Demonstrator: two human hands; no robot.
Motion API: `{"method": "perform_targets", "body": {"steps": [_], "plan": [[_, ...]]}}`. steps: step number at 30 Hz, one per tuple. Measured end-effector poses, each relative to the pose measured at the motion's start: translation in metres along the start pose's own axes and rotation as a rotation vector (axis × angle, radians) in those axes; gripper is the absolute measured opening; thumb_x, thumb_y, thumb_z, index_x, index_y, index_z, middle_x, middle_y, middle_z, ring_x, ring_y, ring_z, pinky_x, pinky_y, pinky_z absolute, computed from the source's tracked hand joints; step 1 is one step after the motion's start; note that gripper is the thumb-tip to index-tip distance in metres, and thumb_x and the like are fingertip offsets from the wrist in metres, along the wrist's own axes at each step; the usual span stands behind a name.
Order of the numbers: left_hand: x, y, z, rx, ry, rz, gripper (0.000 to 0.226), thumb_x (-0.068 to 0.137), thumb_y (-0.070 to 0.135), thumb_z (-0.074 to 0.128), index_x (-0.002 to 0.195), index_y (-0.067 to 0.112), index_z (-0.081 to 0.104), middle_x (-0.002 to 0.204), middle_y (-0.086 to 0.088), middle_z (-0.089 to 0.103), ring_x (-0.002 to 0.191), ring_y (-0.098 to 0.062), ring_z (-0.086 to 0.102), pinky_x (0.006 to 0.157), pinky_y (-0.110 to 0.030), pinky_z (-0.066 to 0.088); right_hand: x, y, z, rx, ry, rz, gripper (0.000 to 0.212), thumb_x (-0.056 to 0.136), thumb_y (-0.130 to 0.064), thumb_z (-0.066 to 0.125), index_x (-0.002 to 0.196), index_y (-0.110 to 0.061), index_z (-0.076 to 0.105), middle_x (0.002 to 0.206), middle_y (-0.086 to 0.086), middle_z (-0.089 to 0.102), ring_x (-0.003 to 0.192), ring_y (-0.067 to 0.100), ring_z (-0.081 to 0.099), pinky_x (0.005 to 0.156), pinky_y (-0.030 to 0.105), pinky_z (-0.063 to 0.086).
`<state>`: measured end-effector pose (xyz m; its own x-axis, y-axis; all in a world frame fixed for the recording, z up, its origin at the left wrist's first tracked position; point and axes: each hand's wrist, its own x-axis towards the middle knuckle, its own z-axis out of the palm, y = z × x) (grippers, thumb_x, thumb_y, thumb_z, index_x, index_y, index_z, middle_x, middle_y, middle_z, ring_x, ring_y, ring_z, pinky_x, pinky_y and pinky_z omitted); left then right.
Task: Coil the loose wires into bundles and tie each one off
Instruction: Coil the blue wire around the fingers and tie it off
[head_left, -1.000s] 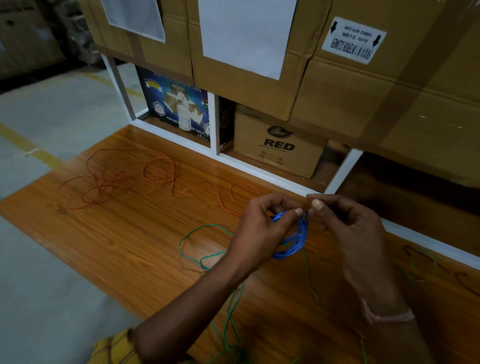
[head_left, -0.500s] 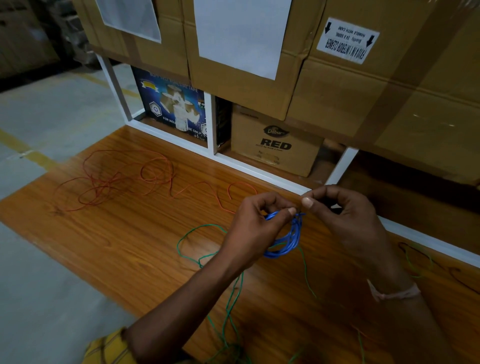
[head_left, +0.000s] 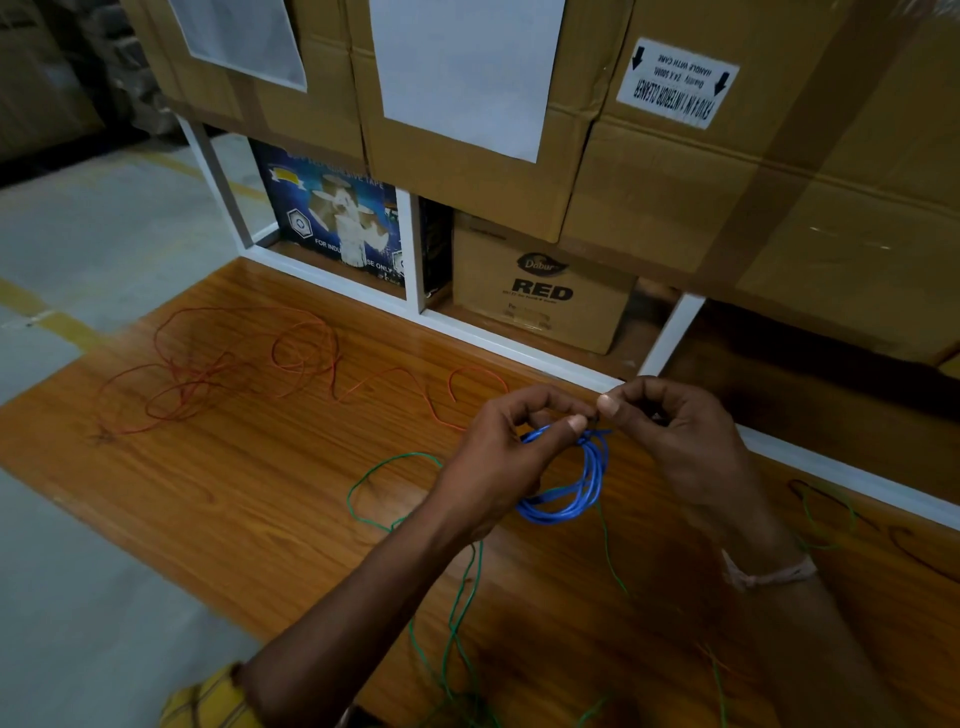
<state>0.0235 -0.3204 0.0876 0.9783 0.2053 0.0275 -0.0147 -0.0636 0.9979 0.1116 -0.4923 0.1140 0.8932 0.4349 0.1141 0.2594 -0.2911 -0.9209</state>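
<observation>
A small coil of blue wire (head_left: 576, 493) hangs between my hands above the wooden board (head_left: 249, 467). My left hand (head_left: 509, 457) pinches the top of the coil between thumb and fingers. My right hand (head_left: 670, 431) pinches a thin dark tie at the coil's top, thumb against forefinger. A loose red and orange wire (head_left: 223, 358) sprawls in tangled loops at the board's far left. A loose green wire (head_left: 457, 597) curls under my left forearm and runs toward the near edge.
A white metal rack frame (head_left: 519, 353) borders the board's far side, with cardboard boxes (head_left: 540, 296) stacked in and above it. More thin green and dark wire (head_left: 831, 514) lies at the right. Grey concrete floor (head_left: 93, 597) lies to the left.
Both hands have stayed together at the top of the blue coil, shifting slightly. The coil now hangs lower and more open below my fingers.
</observation>
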Motion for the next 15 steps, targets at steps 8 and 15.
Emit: {"method": "perform_targets", "body": {"steps": [8,15], "plan": [[0.006,-0.001,0.000,-0.004,-0.062,-0.018,0.016,0.105,0.028,0.066,0.105,0.014,0.071,0.089,-0.011,0.058,0.051,-0.011,0.043,0.048,-0.026,0.039,0.003,0.006,0.010,0.064,0.094,-0.020,0.013,0.098,-0.019,0.066,0.086,-0.019,0.072,0.074,-0.018,0.069,0.073,-0.007,0.061,0.068,0.008,0.046],[0.018,-0.013,0.007,0.057,0.019,-0.036,0.011,0.097,0.025,0.075,0.092,0.017,0.071,0.094,-0.017,0.073,0.046,0.006,0.050,0.054,-0.027,0.035,0.004,0.015,0.017,0.008,0.098,-0.050,0.014,0.102,-0.020,0.062,0.089,-0.017,0.068,0.084,-0.001,0.067,0.080,0.004,0.061,0.075,0.019,0.048]]}}
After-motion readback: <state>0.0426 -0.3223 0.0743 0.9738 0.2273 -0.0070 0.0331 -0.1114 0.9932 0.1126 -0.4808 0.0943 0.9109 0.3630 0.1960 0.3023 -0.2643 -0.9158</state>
